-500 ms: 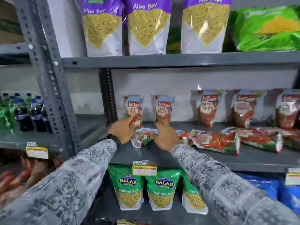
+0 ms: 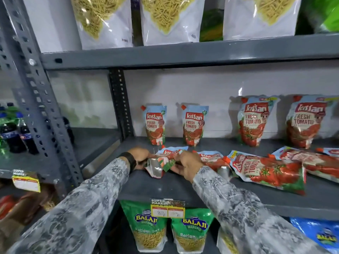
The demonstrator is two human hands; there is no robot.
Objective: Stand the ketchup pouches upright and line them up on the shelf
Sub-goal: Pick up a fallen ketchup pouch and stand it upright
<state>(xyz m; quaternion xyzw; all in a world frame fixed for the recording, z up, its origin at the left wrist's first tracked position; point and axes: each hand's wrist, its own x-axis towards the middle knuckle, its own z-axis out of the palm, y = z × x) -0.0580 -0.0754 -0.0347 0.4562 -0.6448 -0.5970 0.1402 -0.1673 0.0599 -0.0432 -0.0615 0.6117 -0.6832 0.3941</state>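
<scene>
- Both hands close on one small ketchup pouch [image 2: 166, 159] lying flat near the front left of the grey shelf [image 2: 165, 187]; the left hand [image 2: 140, 158] grips its left side, the right hand [image 2: 187, 166] pinches its right edge — the silver base gusset faces the camera.
- Two small pouches [image 2: 156, 124] stand upright at the back wall, side by side just behind the hands; two larger pouches [image 2: 255, 121] stand upright further right, the far one partly cut off by the frame.
- More pouches lie on their sides along the front: a small one [image 2: 211, 158] just right of the right hand, touching a large flat pouch [image 2: 266, 170]; another large one [image 2: 311, 162] overlaps behind it at the right edge.
- Patterned grey sleeves [image 2: 88, 208] reach in from below; a dark band [image 2: 129, 160] sits on the left wrist.
- A yellow price tag [image 2: 167, 208] hangs on the shelf lip; green snack bags [image 2: 149, 228] stand beneath — pale sev bags [image 2: 165, 19] line the shelf above.
</scene>
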